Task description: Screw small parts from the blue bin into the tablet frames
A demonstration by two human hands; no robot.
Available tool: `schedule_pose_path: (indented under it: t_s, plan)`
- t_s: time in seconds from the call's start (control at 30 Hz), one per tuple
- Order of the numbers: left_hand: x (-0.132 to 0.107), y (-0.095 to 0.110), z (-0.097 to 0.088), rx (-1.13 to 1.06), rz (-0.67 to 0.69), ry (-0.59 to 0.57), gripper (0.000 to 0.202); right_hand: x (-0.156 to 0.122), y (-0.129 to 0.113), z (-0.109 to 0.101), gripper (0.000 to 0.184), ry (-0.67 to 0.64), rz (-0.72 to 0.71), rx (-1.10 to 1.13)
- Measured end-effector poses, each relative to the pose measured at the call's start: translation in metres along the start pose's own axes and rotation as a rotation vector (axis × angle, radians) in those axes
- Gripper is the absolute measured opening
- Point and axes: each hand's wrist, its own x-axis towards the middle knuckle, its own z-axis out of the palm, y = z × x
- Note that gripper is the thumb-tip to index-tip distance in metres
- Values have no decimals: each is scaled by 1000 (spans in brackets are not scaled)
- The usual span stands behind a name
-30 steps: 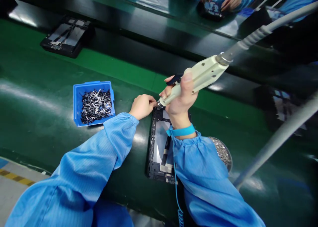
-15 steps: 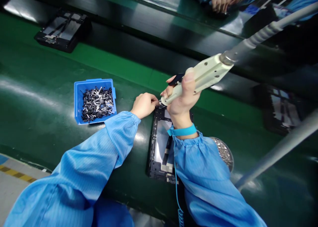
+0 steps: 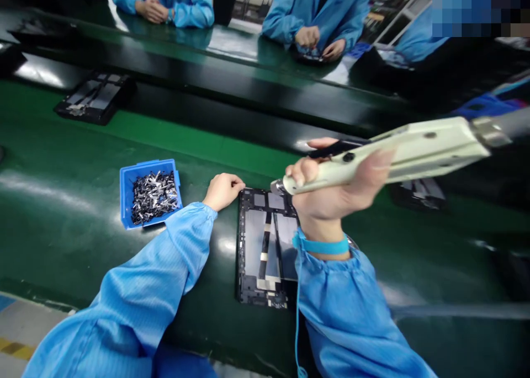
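My right hand is wrapped round a pale electric screwdriver, which lies tilted with its metal nose pointing left over the top of an opened tablet. The tablet lies on the green bench, its inner plates and dark ribbon cables showing; my right forearm covers its right side. At the tablet's top left corner, my left hand is closed in a pinch. Whatever those fingertips hold, if anything, is too small to make out.
A blue bin of small black and silver parts stands left of my left hand. Other opened tablets lie at the far left and behind the screwdriver. Co-workers' hands show across the bench. A cord hangs from my right wristband.
My right hand has swung the screwdriver to the right, away from the tablet's top left corner, and levelled it. My left hand stays at that corner. The view has tilted up.
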Motion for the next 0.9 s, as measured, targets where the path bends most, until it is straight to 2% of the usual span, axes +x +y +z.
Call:
schedule_pose_path:
  t_s: [0.1, 0.17, 0.27, 0.37, 0.47, 0.6, 0.73, 0.83, 0.9]
  plan:
    - [-1, -4, -2, 21, 42, 18, 16, -10, -32, -39, 60, -19, -43, -33]
    - [-1, -7, -3, 34, 66, 37, 16, -18, -44, -72, 60, 56, -69, -74]
    - [-1, -12, -6, 57, 98, 66, 16, -30, -52, -128, 54, 323, -96, -169]
    - [-3, -13, -9, 90, 145, 76, 19, -40, -54, -176, 36, 575, -160, -241]
    - [-6, -10, -13, 136, 228, 50, 25, -50, -50, -210, 21, 704, -209, -276]
    - [-5, -7, -16, 140, 333, 46, 25, -58, -36, -236, 25, 780, -160, -378]
    - [-7, 0, -27, 207, 323, 100, 23, -61, -23, -248, 37, 783, -94, -427]
    - [-34, 15, -30, 320, 362, 181, 21, -63, -19, -249, 38, 733, -70, -454]
    - [-70, 28, -21, 418, 467, 119, 24, -64, -18, -247, 41, 730, -54, -482]
